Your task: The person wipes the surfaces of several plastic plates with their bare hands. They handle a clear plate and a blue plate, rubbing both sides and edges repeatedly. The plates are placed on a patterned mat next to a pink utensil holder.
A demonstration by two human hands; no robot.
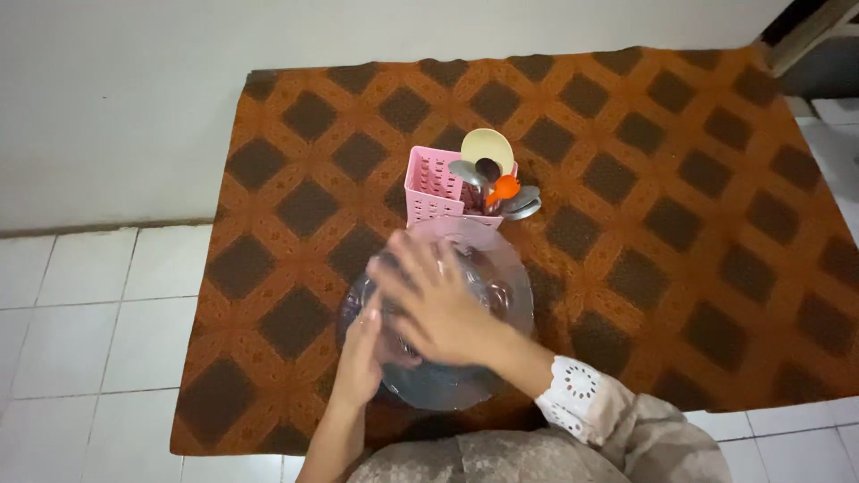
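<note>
Presently catalogued: one clear bowl (465,376), round, transparent, glass or hard plastic (which of the two cannot be told), resting on a brown-and-orange patterned cloth (680,179) spread over a white tiled floor (80,304). Right hand (438,304): laid flat across the top of the bowl, fingers spread and slightly blurred, palm down on or just above the surface, not curled round anything. Left hand (358,358): pressed against the near-left side of the bowl, fingers upright along its wall; whether they actually clasp the rim cannot be told, since the right hand overlaps them. Beyond the grip, touching or just short of the bowl's far rim: one pink slotted cutlery holder (434,188), upright. Contents of holder: metal spoons (519,207), one orange-handled utensil (503,188), one pale yellow round scoop or spoon head (488,148). Toward the wearer from the grip: a white lace-edged cuff (573,394) on a beige sleeve. Handling notes, as judgement: the bowl looks rigid and smooth, likely slippery under bare palms, moderately heavy and breakable if glass, light if plastic. Best taken by two hands at opposite points of the rim or cupped under the wall, not by a flat palm on top.
</note>
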